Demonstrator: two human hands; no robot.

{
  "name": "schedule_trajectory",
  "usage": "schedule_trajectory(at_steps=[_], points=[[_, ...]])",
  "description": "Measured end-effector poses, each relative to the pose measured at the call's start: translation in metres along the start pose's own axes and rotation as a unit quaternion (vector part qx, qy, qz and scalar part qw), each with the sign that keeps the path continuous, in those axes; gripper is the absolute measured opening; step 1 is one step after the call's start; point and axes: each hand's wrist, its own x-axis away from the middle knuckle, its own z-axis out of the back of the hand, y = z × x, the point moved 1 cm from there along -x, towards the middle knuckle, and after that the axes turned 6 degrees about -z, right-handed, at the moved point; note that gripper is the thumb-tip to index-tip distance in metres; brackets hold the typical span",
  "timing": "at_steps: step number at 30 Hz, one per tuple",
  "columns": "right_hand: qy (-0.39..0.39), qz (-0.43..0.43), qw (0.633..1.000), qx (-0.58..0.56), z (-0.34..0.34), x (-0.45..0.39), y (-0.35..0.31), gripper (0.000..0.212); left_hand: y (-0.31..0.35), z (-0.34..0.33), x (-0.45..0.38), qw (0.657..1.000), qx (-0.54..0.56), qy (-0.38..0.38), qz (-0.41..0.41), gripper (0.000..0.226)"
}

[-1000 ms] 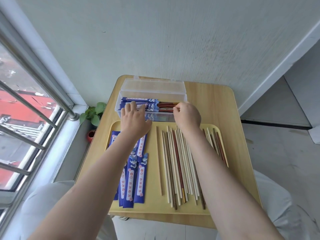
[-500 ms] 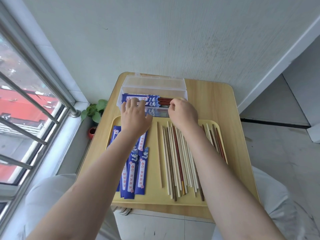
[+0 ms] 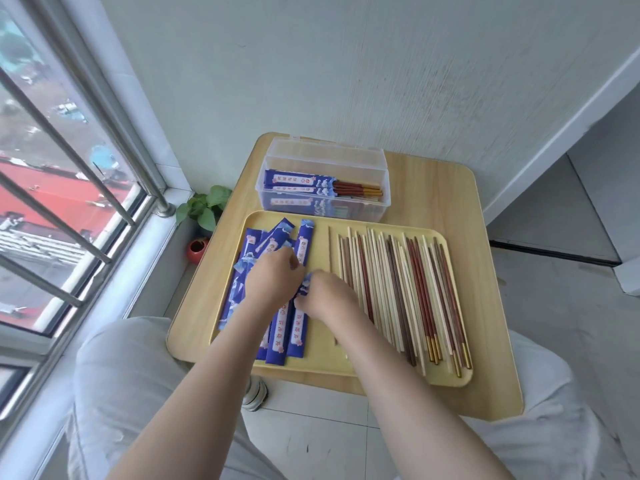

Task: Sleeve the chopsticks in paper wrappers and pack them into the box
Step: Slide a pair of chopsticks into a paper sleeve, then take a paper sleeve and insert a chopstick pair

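Both hands worked over the pile of blue paper wrappers (image 3: 300, 325) at the 9 o'clock side of the yellow tray (image 3: 320, 367). The left hand (image 3: 273, 284) had its fingers curled down among the wrappers, and it seemed to pinch one, but which one I cannot tell. The right hand (image 3: 323, 296) also had curled fingers on the top end of a wrapper just beside the left one.

The risk I see was here: the wrappers overlapped each other and lay crooked, so the grip could lift two thin sleeves together, or crease the paper mouth, and then a chopstick would not enter easily. The right forearm also passed just beside the loose chopsticks (image 3: 398, 296), so a careless pull could roll them across the tray or over its low rim.

The tray held two groups: the wrappers at 9 o'clock and many bare chopsticks, pale, brown and red, at 3 o'clock. At 12 o'clock from the tray, on the wooden desk (image 3: 485, 237), stood the clear plastic box (image 3: 322, 157) with its lid open. It held several sleeved pairs (image 3: 298, 183), their red ends sticking out toward 3 o'clock. There seemed to be room for more.
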Motion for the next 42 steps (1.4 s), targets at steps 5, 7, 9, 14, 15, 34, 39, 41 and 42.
schedule_trajectory(at_steps=[5,7,9,14,15,34,39,41,42], points=[[0.044,-0.047,0.998,0.021,-0.006,0.018,-0.002,0.036,0.004,-0.012,0.027,0.995,0.092,0.034,-0.018,0.011],[0.058,-0.074,0.995,0.023,-0.008,0.021,-0.003,0.029,0.004,-0.014,0.030,0.997,0.078,0.020,-0.007,0.014],[0.065,-0.091,0.994,0.020,-0.011,0.022,-0.003,0.025,0.003,-0.014,0.030,0.997,0.077,0.009,0.009,0.013],[0.048,-0.089,0.994,0.038,-0.017,0.024,0.002,0.030,0.003,-0.014,0.035,0.995,0.092,0.007,0.033,0.019],[0.047,-0.088,0.994,0.046,-0.017,0.024,0.003,0.032,0.003,-0.014,0.035,0.995,0.091,0.007,0.035,0.020],[-0.133,0.095,0.966,-0.200,0.033,0.039,0.053,0.019,0.035,-0.021,0.043,0.934,0.344,-0.023,0.099,0.032],[0.045,-0.004,0.977,-0.210,0.043,0.028,0.090,0.019,0.033,-0.024,0.045,0.887,0.432,-0.038,0.160,0.025],[0.061,-0.004,0.984,-0.167,0.039,0.024,0.092,0.021,0.034,-0.028,0.043,0.893,0.415,-0.047,0.169,0.023],[0.056,0.004,0.988,-0.147,0.037,0.023,0.091,0.021,0.036,-0.030,0.042,0.898,0.402,-0.052,0.172,0.022]])
